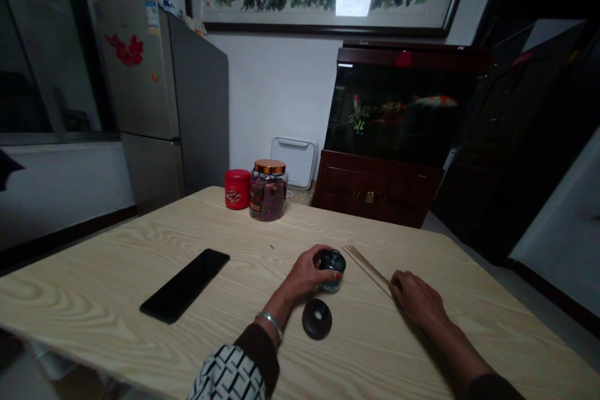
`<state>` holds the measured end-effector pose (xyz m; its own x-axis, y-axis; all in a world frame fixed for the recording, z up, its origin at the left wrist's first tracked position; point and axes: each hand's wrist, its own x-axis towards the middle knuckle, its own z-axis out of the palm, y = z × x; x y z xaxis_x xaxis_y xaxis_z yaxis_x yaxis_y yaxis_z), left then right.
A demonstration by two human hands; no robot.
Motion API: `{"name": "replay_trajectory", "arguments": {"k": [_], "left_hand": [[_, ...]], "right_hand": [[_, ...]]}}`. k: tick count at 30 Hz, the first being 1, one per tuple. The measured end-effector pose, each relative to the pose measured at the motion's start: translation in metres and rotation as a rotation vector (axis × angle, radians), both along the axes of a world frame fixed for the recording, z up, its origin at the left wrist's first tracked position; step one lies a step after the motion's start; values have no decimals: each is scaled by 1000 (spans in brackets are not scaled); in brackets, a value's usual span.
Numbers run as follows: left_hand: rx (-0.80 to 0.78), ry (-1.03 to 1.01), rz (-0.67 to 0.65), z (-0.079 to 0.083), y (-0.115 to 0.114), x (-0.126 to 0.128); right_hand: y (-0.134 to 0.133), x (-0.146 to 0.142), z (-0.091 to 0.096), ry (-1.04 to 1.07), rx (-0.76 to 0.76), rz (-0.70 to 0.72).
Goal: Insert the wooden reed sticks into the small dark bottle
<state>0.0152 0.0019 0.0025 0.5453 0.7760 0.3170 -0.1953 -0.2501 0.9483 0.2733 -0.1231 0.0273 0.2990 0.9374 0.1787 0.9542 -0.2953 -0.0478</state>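
My left hand [307,272] is wrapped around a small dark glass bottle [332,262] with a clear lower part, standing on the table. Just in front of it lies a dark round cap [317,319] with a pale spot at its centre. On the right, my right hand [416,300] pinches one end of several thin brown sticks [368,264]. Their other ends fan out towards the bottle, low over the tabletop; whether they touch it I cannot tell.
The light wooden table [225,350] bears a black phone [185,286] at left. A red canister [237,189] and a copper-lidded jar [268,192] of dark dried contents stand at the far edge. Beyond are a fridge [201,94] and a fish tank [398,119].
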Motion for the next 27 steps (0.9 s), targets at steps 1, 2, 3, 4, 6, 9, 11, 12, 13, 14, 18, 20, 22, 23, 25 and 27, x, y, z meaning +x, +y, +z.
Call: {"name": "replay_trajectory", "arguments": {"k": [1, 2, 3, 4, 6, 9, 11, 12, 13, 14, 18, 20, 22, 23, 25, 27], "left_hand": [[-1, 9, 2, 0, 0, 0], [-3, 16, 3, -1, 1, 0], [-5, 21, 1, -1, 2, 0], [-7, 26, -2, -2, 2, 0], [-8, 35, 0, -3, 3, 1], [4, 37, 16, -4, 4, 0], [6, 26, 11, -3, 3, 0], [2, 22, 6, -3, 3, 0], [-6, 18, 0, -2, 3, 0], [-16, 15, -5, -2, 2, 0], [-40, 3, -12, 1, 1, 0], [-39, 8, -11, 1, 1, 0], [-39, 14, -12, 0, 2, 0], [-40, 13, -16, -1, 2, 0], [-46, 2, -21, -3, 4, 1], [-45, -3, -15, -5, 5, 2]], "right_hand": [[1, 0, -1, 5, -2, -8], [2, 0, -1, 10, -3, -15], [2, 1, -2, 15, -3, -21], [1, 2, -1, 20, -3, -27], [1, 3, 1, 31, -2, -34], [2, 7, 10, 57, 11, -29], [5, 10, 18, 103, 45, -16], [7, 11, 23, 130, 66, -8], [9, 12, 27, 155, 85, 0], [10, 12, 30, 172, 97, 6], [13, 9, 27, 182, 81, 35], [13, 8, 19, 219, 106, 41], [15, 6, 16, 322, 191, 61], [17, 4, 18, 409, 248, 80], [23, -1, 28, 661, 371, 122], [31, -12, 43, 965, 496, 144]]}}
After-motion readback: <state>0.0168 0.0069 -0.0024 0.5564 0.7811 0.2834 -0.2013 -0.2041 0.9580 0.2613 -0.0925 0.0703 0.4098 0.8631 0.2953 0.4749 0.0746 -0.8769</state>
